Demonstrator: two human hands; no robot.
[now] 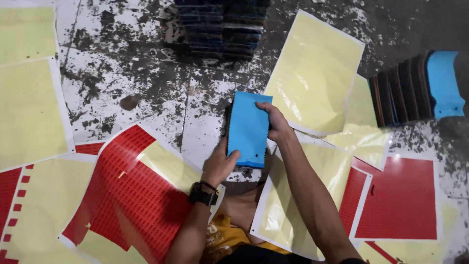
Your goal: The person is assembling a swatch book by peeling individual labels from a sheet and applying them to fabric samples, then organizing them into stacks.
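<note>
A blue rectangular card (248,128) with dark zigzag edges is held over the stained floor, a little tilted. My left hand (220,164), with a black watch on its wrist, grips the card's lower left edge, thumb on the blue face. My right hand (276,122) grips the upper right edge, fingers curled over the top corner. Under the card a dark stack seems to lie, mostly hidden.
Red label sheets (132,195) and pale yellow backing sheets (315,73) lie all around on the paint-spattered floor (122,73). A dark stack of cards (222,29) stands at the top, and a leaning row with a blue face (415,88) sits at right.
</note>
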